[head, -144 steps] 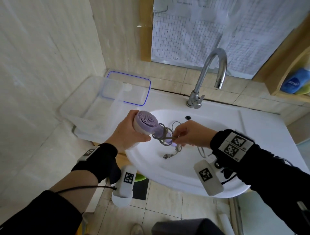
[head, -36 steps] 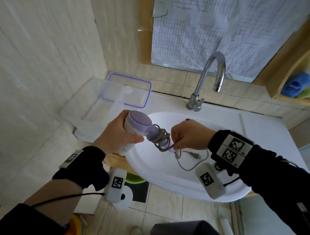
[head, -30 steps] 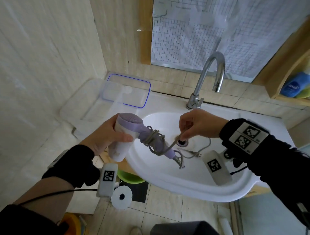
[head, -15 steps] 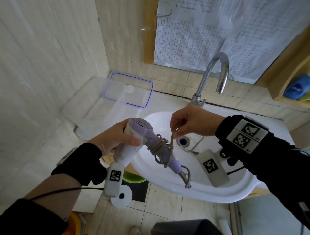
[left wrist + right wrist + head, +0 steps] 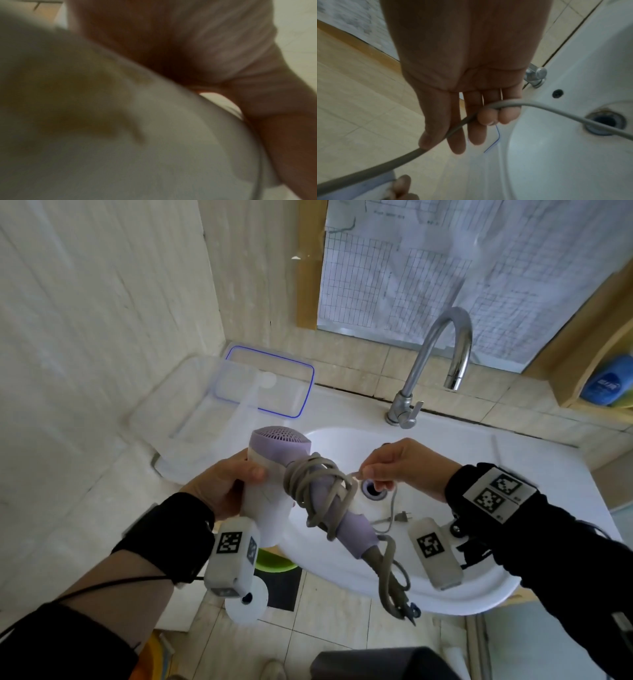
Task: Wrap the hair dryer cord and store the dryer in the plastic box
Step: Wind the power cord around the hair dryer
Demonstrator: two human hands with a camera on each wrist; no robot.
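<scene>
A lilac and white hair dryer (image 5: 281, 470) hangs over the front left of the white sink (image 5: 442, 460), and my left hand (image 5: 222, 487) grips its barrel. The left wrist view is a blur of the dryer's white body (image 5: 154, 148) against my palm. Several turns of grey cord (image 5: 318, 484) lie round the lilac handle. My right hand (image 5: 404, 467) holds the free run of cord (image 5: 453, 129) beside the coils, pinched under the thumb with two fingers curled round it. The plug (image 5: 400, 517) lies in the basin. The clear plastic box (image 5: 202, 419) sits open at the back left.
A chrome tap (image 5: 435, 364) arches over the back of the basin, with the drain (image 5: 373, 489) below my right hand. The blue-rimmed lid (image 5: 270, 385) leans behind the box. A blue bottle (image 5: 606, 381) stands on a shelf at the right. Tiled wall closes the left.
My right hand has carried the cord down from above the handle to its right side. More cord lies round the handle than a second ago. The dryer has tilted more upright.
</scene>
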